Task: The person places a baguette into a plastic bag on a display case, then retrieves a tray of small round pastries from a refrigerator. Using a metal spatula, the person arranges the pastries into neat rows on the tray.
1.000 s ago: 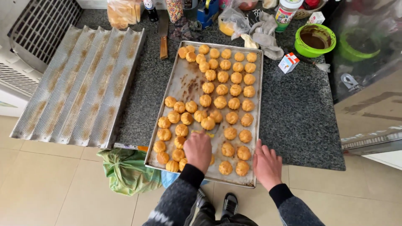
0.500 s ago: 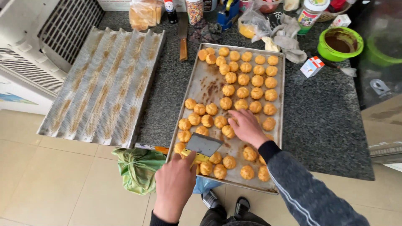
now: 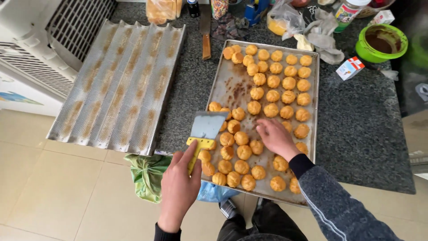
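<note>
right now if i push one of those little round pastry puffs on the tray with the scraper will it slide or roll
A pastry puff would probably roll or skid: it is rounded and sits loose on the flat metal tray. It likely weighs little for its size, being puffed. The crust may crack under the scraper in the left hand, so a hard push seems risky.

Bare tray patch (image 3: 234, 87) among puffs (image 3: 285, 96)

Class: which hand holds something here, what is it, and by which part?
The left hand holds a scraper by its yellow handle.
</note>
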